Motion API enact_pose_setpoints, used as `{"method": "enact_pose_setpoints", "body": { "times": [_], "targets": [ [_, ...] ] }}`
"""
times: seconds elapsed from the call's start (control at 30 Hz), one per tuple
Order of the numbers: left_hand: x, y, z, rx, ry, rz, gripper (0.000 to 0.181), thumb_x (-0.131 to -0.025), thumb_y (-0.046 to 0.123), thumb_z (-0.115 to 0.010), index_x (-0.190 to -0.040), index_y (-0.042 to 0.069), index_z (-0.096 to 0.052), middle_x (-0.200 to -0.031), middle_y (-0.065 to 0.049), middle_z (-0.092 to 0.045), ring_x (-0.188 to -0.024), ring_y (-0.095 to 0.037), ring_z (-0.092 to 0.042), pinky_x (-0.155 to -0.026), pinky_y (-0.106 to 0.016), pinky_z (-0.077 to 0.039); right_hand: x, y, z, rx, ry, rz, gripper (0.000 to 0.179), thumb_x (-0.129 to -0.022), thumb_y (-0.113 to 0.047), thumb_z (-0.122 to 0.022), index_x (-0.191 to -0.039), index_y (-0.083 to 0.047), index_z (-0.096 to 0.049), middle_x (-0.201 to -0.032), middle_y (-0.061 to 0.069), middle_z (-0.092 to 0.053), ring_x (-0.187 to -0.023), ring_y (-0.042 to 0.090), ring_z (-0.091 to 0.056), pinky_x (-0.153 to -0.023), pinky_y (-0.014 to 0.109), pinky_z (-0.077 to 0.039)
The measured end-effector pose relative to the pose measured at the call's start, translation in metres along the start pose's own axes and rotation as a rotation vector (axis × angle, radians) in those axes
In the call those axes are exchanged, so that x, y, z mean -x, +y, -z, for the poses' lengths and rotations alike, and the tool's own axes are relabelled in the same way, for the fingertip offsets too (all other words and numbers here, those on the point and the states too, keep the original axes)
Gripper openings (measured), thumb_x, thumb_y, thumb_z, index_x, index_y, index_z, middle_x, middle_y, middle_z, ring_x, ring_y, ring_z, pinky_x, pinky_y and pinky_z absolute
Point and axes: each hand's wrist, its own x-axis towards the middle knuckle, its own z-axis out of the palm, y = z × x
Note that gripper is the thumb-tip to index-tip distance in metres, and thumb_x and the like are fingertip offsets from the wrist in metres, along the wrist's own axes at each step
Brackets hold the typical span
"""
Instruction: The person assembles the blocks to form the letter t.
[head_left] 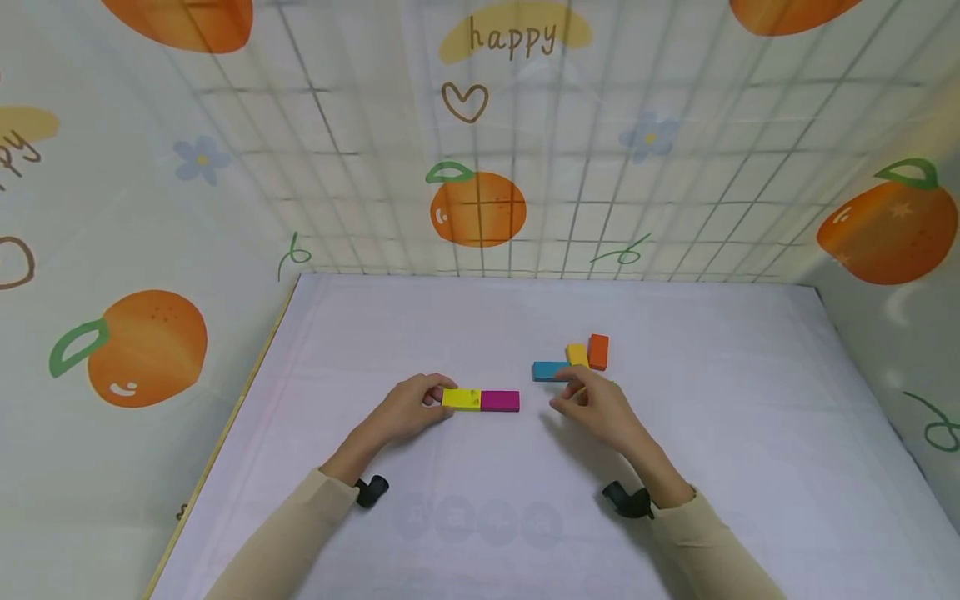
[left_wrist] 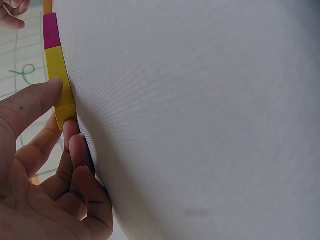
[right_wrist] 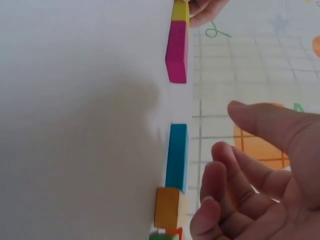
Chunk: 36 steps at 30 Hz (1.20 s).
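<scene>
My left hand (head_left: pixel 408 407) pinches the left end of a bright yellow block (head_left: pixel 461 400) between thumb and fingers. A magenta block (head_left: pixel 500 402) lies end to end with it, forming one straight row on the table. To the right, my right hand (head_left: pixel 602 410) hovers with loosely bent fingers and holds nothing. Just beyond its fingertips lies a blue block (head_left: pixel 549 372), partly covered by them in the head view. In the right wrist view the blue block (right_wrist: pixel 177 157) is apart from the magenta one, with a gap between.
Behind the right hand are a darker yellow block (head_left: pixel 576 354) and an orange block (head_left: pixel 598 352). A green piece (right_wrist: pixel 164 236) shows at the bottom of the right wrist view. A white cloth covers the table (head_left: pixel 465 317); printed curtains (head_left: pixel 390 183) hang around it.
</scene>
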Motion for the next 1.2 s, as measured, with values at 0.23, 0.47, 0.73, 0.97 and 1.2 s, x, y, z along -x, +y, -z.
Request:
{"method": "enact_pose_setpoints", "body": {
  "times": [0.23, 0.47, 0.73, 0.97, 1.2],
  "targets": [
    [-0.001, -0.003, -0.002, 0.002, 0.004, 0.000, 0.034, -0.088, 0.015, -0.078, -0.121, 0.018, -0.069, -0.091, 0.002, -0.056, -0.086, -0.018, -0.049, -0.076, -0.035, -0.042, 0.002, 0.010, 0.011, -0.022, 0.043, 0.011, 0.040, -0.089, -0.020, -0.078, -0.124, -0.006, -0.062, -0.092, 0.001, -0.063, -0.078, 0.020, -0.060, -0.065, 0.032, -0.050],
    [-0.002, -0.003, -0.002, -0.003, 0.007, -0.006, 0.035, -0.088, 0.016, -0.078, -0.121, 0.018, -0.069, -0.091, 0.003, -0.056, -0.086, -0.018, -0.050, -0.076, -0.035, -0.042, -0.002, 0.019, 0.029, -0.028, 0.126, 0.068, 0.040, -0.089, -0.016, -0.078, -0.124, -0.006, -0.062, -0.094, 0.003, -0.063, -0.079, 0.022, -0.059, -0.066, 0.031, -0.049],
    [-0.003, -0.005, -0.003, -0.010, 0.006, 0.002, 0.034, -0.088, 0.016, -0.078, -0.121, 0.018, -0.069, -0.091, 0.003, -0.056, -0.087, -0.018, -0.050, -0.076, -0.034, -0.043, -0.010, 0.030, 0.048, -0.030, 0.148, 0.041, 0.042, -0.091, -0.018, -0.076, -0.128, -0.006, -0.060, -0.096, 0.008, -0.064, -0.082, 0.025, -0.056, -0.063, 0.029, -0.046],
    [-0.003, -0.005, -0.003, -0.005, 0.006, 0.003, 0.034, -0.088, 0.016, -0.078, -0.121, 0.018, -0.069, -0.091, 0.003, -0.057, -0.087, -0.019, -0.050, -0.076, -0.035, -0.043, -0.016, 0.037, 0.057, -0.005, 0.162, 0.013, 0.046, -0.093, -0.024, -0.074, -0.132, -0.007, -0.058, -0.099, 0.010, -0.061, -0.086, 0.026, -0.056, -0.067, 0.031, -0.048],
    [-0.004, -0.007, -0.003, -0.009, 0.004, -0.011, 0.034, -0.088, 0.016, -0.078, -0.121, 0.018, -0.069, -0.090, 0.003, -0.057, -0.086, -0.018, -0.050, -0.075, -0.034, -0.043, -0.029, 0.053, 0.063, 0.001, 0.127, 0.013, 0.046, -0.094, -0.025, -0.073, -0.134, -0.009, -0.057, -0.101, 0.010, -0.061, -0.088, 0.027, -0.056, -0.071, 0.032, -0.048]
  ]
}}
